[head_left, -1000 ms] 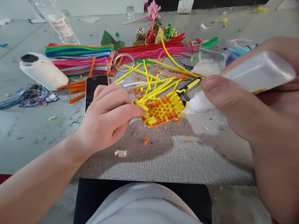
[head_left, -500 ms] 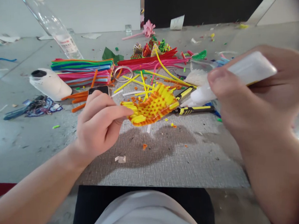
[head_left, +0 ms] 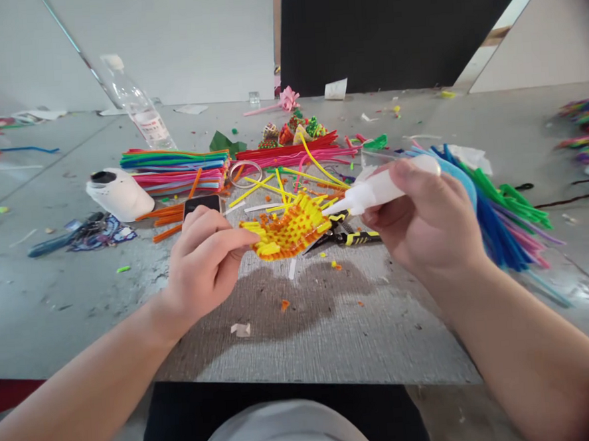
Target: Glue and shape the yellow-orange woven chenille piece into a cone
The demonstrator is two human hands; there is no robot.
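Observation:
A woven piece of yellow and orange pipe cleaners (head_left: pixel 295 228) is held up over the table, its left end pinched between the thumb and fingers of my left hand (head_left: pixel 206 252). My right hand (head_left: pixel 426 216) is closed round a white squeeze bottle (head_left: pixel 380 190). The bottle's narrow nozzle points left, at the upper right edge of the woven piece; whether the tip touches it I cannot tell. Black and yellow pliers (head_left: pixel 358 238) lie beneath, partly hidden by the piece and my right hand. Loose yellow pipe cleaners (head_left: pixel 282 184) lie crossed behind it.
Bundles of coloured pipe cleaners (head_left: pixel 176 168) lie behind my left hand, near a white bottle (head_left: pixel 122 194) and a clear plastic bottle (head_left: pixel 143 113). Blue and green pipe cleaners (head_left: pixel 507 221) lie to the right. A silver ring (head_left: pixel 245 174) and small scraps are on the table (head_left: pixel 332 351).
My right hand has moved left and away from the camera, bringing the bottle's nozzle to the woven piece. My left hand keeps its hold. The camera view has shifted, showing more at the right.

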